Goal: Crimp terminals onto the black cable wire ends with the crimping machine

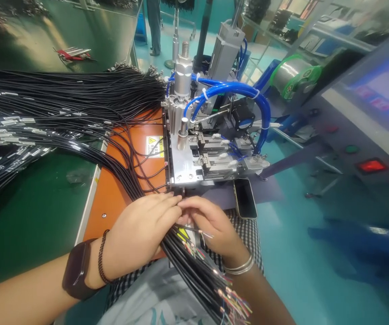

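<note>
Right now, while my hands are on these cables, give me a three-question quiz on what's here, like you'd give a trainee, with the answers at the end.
1. True or false: the bundle of black cables passes under the left hand.

2. Multiple choice: what colour is the rim of the wire spool beyond the machine?
A) Red
B) Green
C) Yellow

3. Short answer: which hand has silver bangles at its wrist?

Key:
1. True.
2. B, green.
3. The right hand.
</note>
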A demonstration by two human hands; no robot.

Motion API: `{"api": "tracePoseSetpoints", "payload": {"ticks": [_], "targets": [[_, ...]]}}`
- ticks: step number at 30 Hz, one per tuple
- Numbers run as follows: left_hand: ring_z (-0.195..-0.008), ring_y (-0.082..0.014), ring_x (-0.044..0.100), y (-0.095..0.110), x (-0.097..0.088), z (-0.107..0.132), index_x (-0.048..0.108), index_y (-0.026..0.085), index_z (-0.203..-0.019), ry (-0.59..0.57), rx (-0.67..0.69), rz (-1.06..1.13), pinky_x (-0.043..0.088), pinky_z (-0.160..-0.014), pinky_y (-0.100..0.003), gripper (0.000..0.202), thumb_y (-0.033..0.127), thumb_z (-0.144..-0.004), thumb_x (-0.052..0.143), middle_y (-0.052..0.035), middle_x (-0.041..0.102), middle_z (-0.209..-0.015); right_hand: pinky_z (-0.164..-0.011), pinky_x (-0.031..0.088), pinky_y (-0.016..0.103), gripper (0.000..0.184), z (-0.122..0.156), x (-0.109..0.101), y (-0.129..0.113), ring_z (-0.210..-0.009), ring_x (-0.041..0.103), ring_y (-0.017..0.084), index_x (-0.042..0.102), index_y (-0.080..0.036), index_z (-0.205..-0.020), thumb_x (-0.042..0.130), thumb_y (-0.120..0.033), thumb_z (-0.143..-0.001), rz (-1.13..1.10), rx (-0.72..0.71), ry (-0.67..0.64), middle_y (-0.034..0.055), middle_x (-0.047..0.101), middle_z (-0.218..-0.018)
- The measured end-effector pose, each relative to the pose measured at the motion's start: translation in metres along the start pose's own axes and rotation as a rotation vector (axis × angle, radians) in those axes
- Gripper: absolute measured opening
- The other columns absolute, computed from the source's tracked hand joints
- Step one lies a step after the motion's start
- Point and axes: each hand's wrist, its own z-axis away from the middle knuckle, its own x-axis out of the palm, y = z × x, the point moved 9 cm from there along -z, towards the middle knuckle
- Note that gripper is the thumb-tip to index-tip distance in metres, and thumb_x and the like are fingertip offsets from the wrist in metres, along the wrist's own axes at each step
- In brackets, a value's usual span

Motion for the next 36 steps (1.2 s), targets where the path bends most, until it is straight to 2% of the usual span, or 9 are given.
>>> {"api": "tracePoseSetpoints", "payload": {"ticks": [4,7,12,15,18,22,26,31,36], "targets": [[-0.085,-0.0256,0.061,-0.004,0.007,-0.002,0.049,0.012,-0.113,-0.079,-0.075,-0.022,0.052,-0.072,-0.04,0.036,0.018,-0.078,0.052,-0.0094,0.064,-0.092,-0.088,0.052,0.03,0.038,-0.002,0.003,0.003,-0.101,0.059,0.014,0.045,-0.034,-0.126,0.047,-0.018,-0.092,-0.059,0.039,0.052,0.0031,0.052,-0.121],[-0.079,-0.0258,0.061,-0.005,0.016,-0.002,0.05,0.014,-0.115,-0.177,-0.083,-0.084,0.051,-0.065,-0.039,0.043,0.016,-0.072,0.057,-0.0066,0.062,-0.087,-0.087,0.053,0.032,0.041,0.0,-0.002,0.007,-0.094,0.063,0.014,0.044,-0.034,-0.125,0.054,-0.018,-0.088,-0.035,0.056,0.113,0.0044,0.047,-0.128],[-0.083,-0.0258,0.06,-0.01,0.021,-0.001,0.049,0.02,-0.121,-0.252,-0.12,-0.103,0.05,-0.066,-0.038,0.057,0.009,-0.066,0.06,-0.0049,0.062,-0.092,-0.081,0.055,0.031,0.042,0.008,-0.018,0.016,-0.082,0.066,0.013,0.05,-0.033,-0.116,0.065,-0.017,-0.081,0.034,0.08,0.275,0.0021,0.056,-0.111],[-0.081,-0.0249,0.059,-0.011,0.022,-0.002,0.056,0.019,-0.104,-0.281,-0.145,-0.063,0.049,-0.065,-0.038,0.038,0.009,-0.067,0.058,-0.0038,0.061,-0.089,-0.078,0.056,0.029,0.029,0.012,-0.023,0.011,-0.084,0.065,0.013,0.058,-0.029,-0.106,0.065,-0.017,-0.08,0.122,0.042,0.364,0.0015,0.057,-0.105],[-0.076,-0.0241,0.057,-0.01,0.017,-0.004,0.057,0.017,-0.089,-0.221,-0.146,-0.031,0.048,-0.065,-0.038,0.014,0.014,-0.075,0.055,-0.0045,0.06,-0.083,-0.074,0.054,0.025,0.014,0.016,-0.029,-0.005,-0.086,0.062,0.013,0.064,-0.024,-0.089,0.067,-0.016,-0.078,0.304,-0.029,0.485,0.0014,0.058,-0.097],[-0.076,-0.0238,0.056,-0.01,0.008,-0.005,0.054,0.016,-0.085,-0.102,-0.15,-0.039,0.047,-0.064,-0.037,0.007,0.016,-0.083,0.047,-0.0064,0.059,-0.081,-0.073,0.05,0.024,0.008,0.019,-0.03,-0.026,-0.083,0.059,0.013,0.068,-0.021,-0.079,0.068,-0.013,-0.077,0.52,-0.115,0.557,0.0016,0.061,-0.084],[-0.068,-0.0221,0.053,-0.011,0.006,-0.006,0.051,0.016,-0.081,-0.069,-0.151,-0.071,0.044,-0.058,-0.035,0.008,0.016,-0.084,0.044,-0.0049,0.054,-0.074,-0.072,0.048,0.024,0.008,0.016,-0.019,-0.026,-0.079,0.059,0.013,0.068,-0.02,-0.085,0.066,-0.015,-0.079,0.507,-0.132,0.464,0.0017,0.062,-0.084],[-0.063,-0.0204,0.049,-0.009,0.004,-0.005,0.048,0.018,-0.077,-0.057,-0.136,-0.092,0.041,-0.055,-0.033,0.01,0.017,-0.085,0.043,-0.003,0.051,-0.071,-0.067,0.046,0.024,0.003,0.018,-0.027,-0.012,-0.076,0.057,0.012,0.064,-0.02,-0.083,0.062,-0.021,-0.083,0.399,0.022,0.566,0.0002,0.062,-0.081],[-0.065,-0.0207,0.05,-0.009,0.006,-0.006,0.05,0.018,-0.078,-0.08,-0.128,-0.103,0.041,-0.056,-0.033,0.009,0.018,-0.085,0.043,-0.0039,0.052,-0.073,-0.066,0.045,0.024,0.008,0.017,-0.021,-0.016,-0.073,0.057,0.012,0.064,-0.02,-0.079,0.058,-0.019,-0.084,0.414,-0.012,0.498,-0.0004,0.061,-0.077]]}}
